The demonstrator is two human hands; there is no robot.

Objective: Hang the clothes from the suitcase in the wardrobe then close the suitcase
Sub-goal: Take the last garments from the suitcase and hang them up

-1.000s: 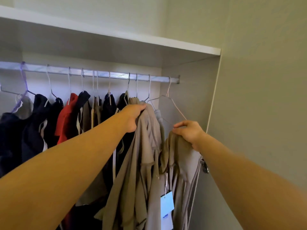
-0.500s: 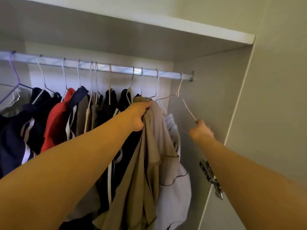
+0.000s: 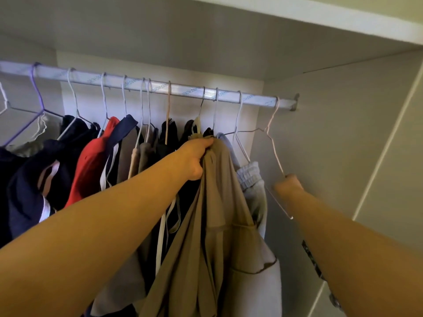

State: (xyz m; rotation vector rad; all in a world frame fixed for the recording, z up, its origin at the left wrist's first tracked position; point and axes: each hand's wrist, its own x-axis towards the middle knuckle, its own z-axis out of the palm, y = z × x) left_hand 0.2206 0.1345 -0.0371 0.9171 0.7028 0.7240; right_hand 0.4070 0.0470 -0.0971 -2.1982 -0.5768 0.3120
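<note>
My left hand [image 3: 194, 156] grips the top of a beige garment [image 3: 215, 213] that hangs down in front of the other clothes. My right hand [image 3: 288, 185] holds the lower bar of an empty white wire hanger [image 3: 273, 143], whose hook sits on the wardrobe rail [image 3: 160, 86] at its far right end. A light grey garment [image 3: 254, 179] hangs between the two hands. The suitcase is out of view.
Dark blue [image 3: 27, 175], red [image 3: 91, 163] and tan [image 3: 142, 154] clothes fill the rail to the left on several wire hangers. A shelf [image 3: 343, 17] runs above. The wardrobe side wall [image 3: 332, 133] and a door hinge [image 3: 313, 259] are at the right.
One second ago my right hand held a beige garment at the right; that garment is gone from view and the hand now holds the bare hanger. The view has tilted upward.
</note>
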